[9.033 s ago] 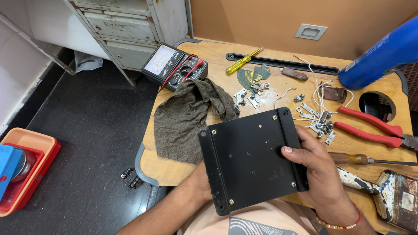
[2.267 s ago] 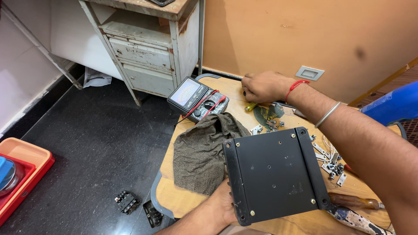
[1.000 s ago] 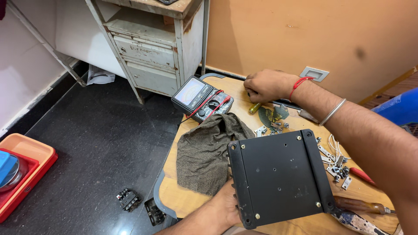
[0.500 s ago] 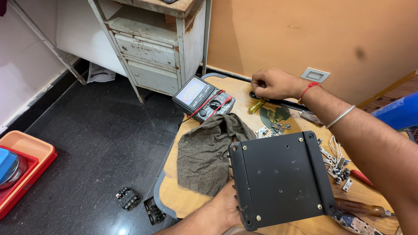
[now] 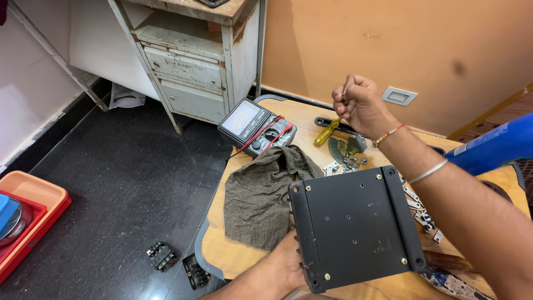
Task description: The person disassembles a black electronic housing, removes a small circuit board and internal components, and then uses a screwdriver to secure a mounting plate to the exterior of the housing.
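Right hand (image 5: 361, 105) lifted the screwdriver (image 5: 326, 132)

I see a black plate (image 5: 358, 225), an olive speckled rag (image 5: 264, 194), a yellow screwdriver (image 5: 326, 132), and a tan wooden bench (image 5: 233, 255).

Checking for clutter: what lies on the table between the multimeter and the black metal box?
In the head view, a crumpled olive-brown cloth lies between the multimeter and the black metal box, which the left hand steadies.

Bare forearms, no sleeves. Right wrist: thin red-and-gold thread band (image 5: 387, 135), plain silver bangle (image 5: 428, 171) further up the arm.
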